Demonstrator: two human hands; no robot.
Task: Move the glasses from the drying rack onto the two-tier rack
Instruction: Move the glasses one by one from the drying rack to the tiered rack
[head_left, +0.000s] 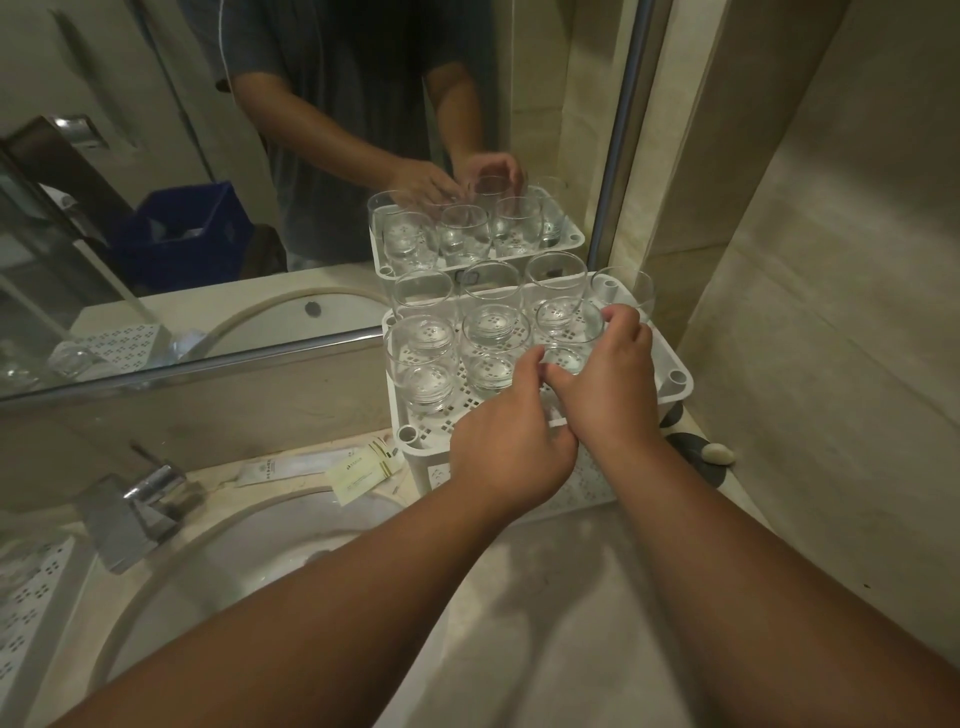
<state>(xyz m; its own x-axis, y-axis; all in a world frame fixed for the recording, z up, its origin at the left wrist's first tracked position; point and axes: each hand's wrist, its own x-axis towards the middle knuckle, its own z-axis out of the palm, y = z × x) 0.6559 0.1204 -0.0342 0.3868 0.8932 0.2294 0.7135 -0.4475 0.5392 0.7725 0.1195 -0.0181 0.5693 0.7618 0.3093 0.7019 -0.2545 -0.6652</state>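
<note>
The white two-tier rack (675, 382) stands on the counter against the mirror, and its top tier holds several clear glasses (423, 364) upright. My right hand (608, 379) grips one glass (569, 340) at the tier's near right, with the fingers over its far rim and the thumb on its near side. My left hand (511, 441) reaches in beside it, its fingertips touching the same glass's left side and its thumb off the glass. The white perforated drying rack (31, 597) shows at the left edge, left of the sink.
A round sink (249, 551) with a chrome tap (135, 509) lies between the two racks. Paper sachets (358, 470) lie behind the basin. Dark and pale pebbles (711, 454) sit right of the two-tier rack, close to the tiled side wall. The mirror doubles the racks and glasses.
</note>
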